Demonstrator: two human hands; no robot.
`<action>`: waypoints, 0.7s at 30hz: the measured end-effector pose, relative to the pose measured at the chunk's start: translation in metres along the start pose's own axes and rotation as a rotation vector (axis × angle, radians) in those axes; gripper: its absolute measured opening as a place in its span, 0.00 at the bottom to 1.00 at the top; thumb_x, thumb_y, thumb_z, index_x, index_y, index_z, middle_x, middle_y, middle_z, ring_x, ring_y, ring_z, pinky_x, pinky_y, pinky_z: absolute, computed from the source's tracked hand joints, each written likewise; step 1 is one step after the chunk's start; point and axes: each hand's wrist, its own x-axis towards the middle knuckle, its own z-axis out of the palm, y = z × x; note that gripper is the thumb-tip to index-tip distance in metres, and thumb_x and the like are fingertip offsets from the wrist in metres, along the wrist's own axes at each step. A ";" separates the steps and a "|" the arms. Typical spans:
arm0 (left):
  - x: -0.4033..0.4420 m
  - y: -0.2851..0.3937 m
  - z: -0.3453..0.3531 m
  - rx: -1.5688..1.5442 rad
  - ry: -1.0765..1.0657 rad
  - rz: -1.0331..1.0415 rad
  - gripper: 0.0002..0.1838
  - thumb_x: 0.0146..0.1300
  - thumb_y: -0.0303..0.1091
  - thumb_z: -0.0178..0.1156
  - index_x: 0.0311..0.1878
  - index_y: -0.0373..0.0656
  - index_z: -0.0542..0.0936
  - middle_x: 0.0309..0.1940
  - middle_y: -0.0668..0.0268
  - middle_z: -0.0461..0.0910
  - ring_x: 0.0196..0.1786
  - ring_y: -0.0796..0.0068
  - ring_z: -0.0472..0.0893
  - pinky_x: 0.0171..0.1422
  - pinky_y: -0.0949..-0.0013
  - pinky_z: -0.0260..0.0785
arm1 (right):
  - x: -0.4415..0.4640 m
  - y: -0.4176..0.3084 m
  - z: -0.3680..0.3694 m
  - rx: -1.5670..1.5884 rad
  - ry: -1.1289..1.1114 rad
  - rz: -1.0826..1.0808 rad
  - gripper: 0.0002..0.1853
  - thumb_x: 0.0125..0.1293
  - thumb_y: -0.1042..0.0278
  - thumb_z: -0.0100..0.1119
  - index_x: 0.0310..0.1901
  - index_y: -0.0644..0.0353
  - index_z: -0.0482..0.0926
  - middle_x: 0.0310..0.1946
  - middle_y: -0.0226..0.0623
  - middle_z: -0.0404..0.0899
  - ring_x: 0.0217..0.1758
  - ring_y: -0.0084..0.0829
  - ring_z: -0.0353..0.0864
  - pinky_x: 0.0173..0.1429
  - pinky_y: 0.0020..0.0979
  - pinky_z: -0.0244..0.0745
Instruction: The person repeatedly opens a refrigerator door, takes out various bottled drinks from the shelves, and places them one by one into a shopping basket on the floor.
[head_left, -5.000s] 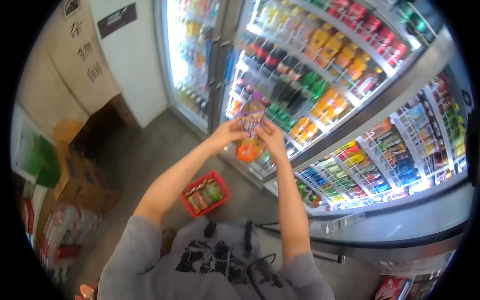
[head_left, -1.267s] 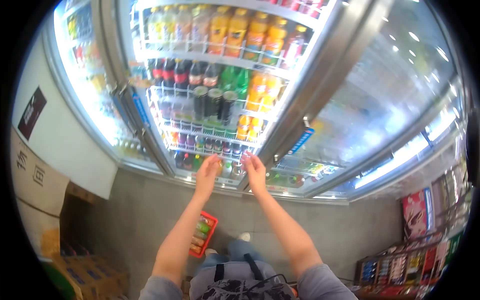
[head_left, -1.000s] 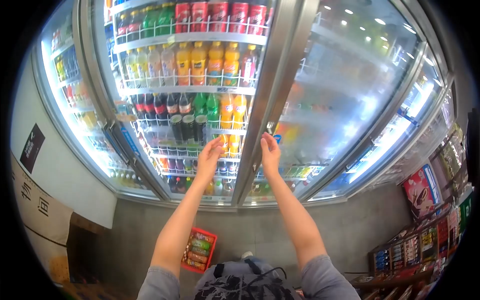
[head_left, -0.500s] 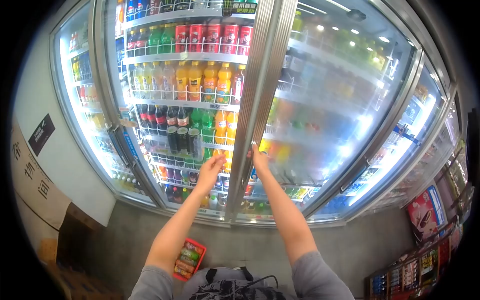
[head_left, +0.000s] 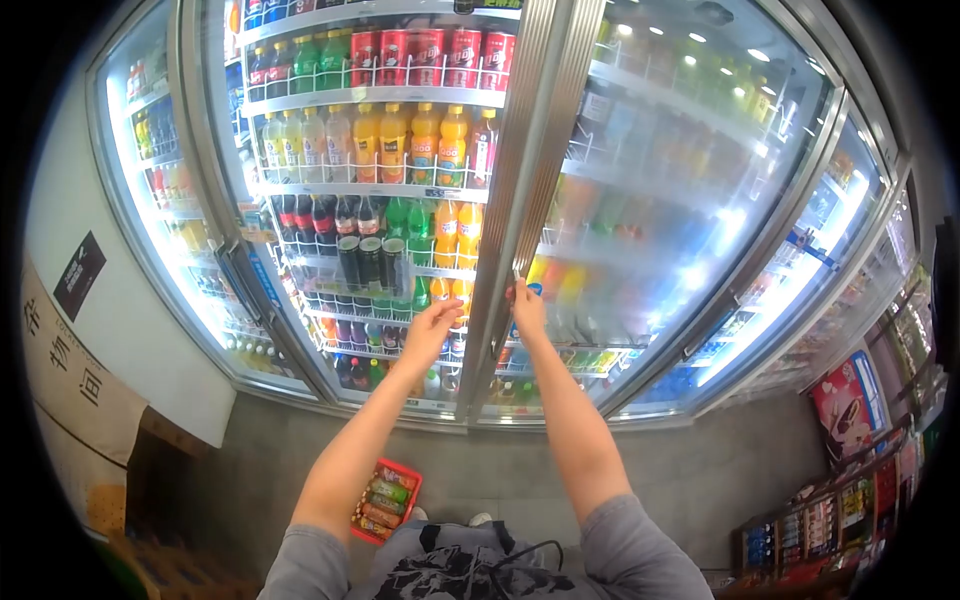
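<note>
While the right hand (head_left: 527,308) is up at the metal handle (head_left: 519,273) on the near edge of the fogged glass door (head_left: 670,210), the left hand (head_left: 432,328) is raised beside it, before the lower shelves of the clear-fronted fridge (head_left: 345,188). On the right, the grip is curled in at the handle, but I cannot tell how tightly it closes, since the back of the hand covers part of it. On the left, the grip is loosely half open, fingers bent, with only air between them and the thumb.

Through the clear front, red cans (head_left: 430,57) line a high shelf, with yellow and orange juice bottles (head_left: 410,145) one shelf below. Lower down are cola bottles (head_left: 320,222), green bottles (head_left: 408,225), orange bottles (head_left: 457,235) and three black cans (head_left: 370,262) standing side by side. Behind the fogged door the drinks are blurred patches of colour.

On the grey floor (head_left: 570,470), a red basket (head_left: 417,485) sits by the left forearm, holding packets (head_left: 388,492) in green and orange-brown. To the left, a dark sign (head_left: 78,275) is fixed to a white wall (head_left: 130,330); far right, a rack (head_left: 830,530) holds small packaged goods.
</note>
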 end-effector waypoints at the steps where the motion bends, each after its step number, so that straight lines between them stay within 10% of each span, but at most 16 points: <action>1: 0.004 0.000 -0.006 -0.006 0.001 0.018 0.16 0.73 0.35 0.54 0.58 0.38 0.79 0.46 0.65 0.83 0.45 0.79 0.80 0.48 0.76 0.70 | -0.008 -0.003 -0.004 -0.005 0.013 0.007 0.31 0.75 0.40 0.44 0.31 0.61 0.83 0.21 0.26 0.75 0.27 0.18 0.72 0.34 0.25 0.67; 12: 0.051 0.018 0.095 -0.333 -0.263 -0.060 0.24 0.75 0.46 0.51 0.61 0.36 0.78 0.54 0.60 0.81 0.56 0.71 0.79 0.63 0.67 0.65 | -0.168 -0.028 -0.121 0.115 -0.085 0.211 0.29 0.74 0.43 0.49 0.43 0.66 0.85 0.37 0.36 0.85 0.43 0.25 0.82 0.52 0.29 0.75; 16: 0.033 0.021 0.152 -0.480 -0.456 -0.075 0.23 0.71 0.48 0.56 0.34 0.35 0.86 0.30 0.65 0.85 0.34 0.77 0.81 0.49 0.73 0.69 | -0.231 -0.070 -0.188 -0.211 -0.127 0.285 0.26 0.74 0.48 0.52 0.45 0.69 0.84 0.37 0.37 0.86 0.43 0.25 0.82 0.51 0.31 0.77; 21: 0.000 0.011 0.212 -0.402 -0.759 -0.114 0.25 0.68 0.46 0.58 0.26 0.32 0.85 0.24 0.63 0.84 0.29 0.80 0.78 0.42 0.74 0.67 | -0.293 -0.184 -0.217 -0.095 0.329 0.087 0.16 0.73 0.61 0.56 0.43 0.67 0.86 0.34 0.39 0.88 0.38 0.21 0.84 0.44 0.24 0.77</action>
